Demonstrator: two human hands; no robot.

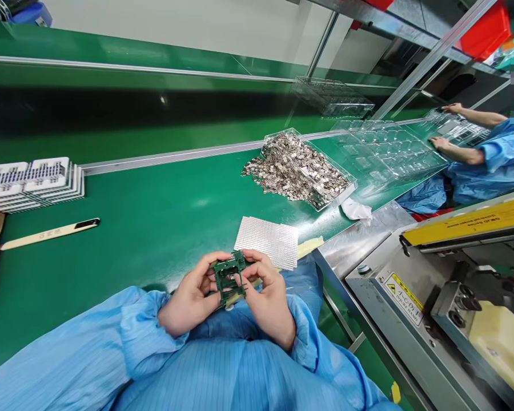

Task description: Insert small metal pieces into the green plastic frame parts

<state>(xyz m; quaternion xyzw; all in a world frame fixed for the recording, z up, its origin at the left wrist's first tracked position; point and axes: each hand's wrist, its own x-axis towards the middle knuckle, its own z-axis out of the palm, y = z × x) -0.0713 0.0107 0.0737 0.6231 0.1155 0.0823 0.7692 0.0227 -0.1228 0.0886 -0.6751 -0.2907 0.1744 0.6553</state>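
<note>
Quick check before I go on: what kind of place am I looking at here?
Most likely an electronics assembly line. Both hands hold a small green circuit board over a green bench, with a heap of small metal parts and clear plastic trays beyond.

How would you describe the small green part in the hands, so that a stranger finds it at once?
On the green table, look at the near edge, just before the silver sheet. There the left hand and right hand pinch a small circuit board between them. It is the only dark green, frame-shaped piece.
</note>
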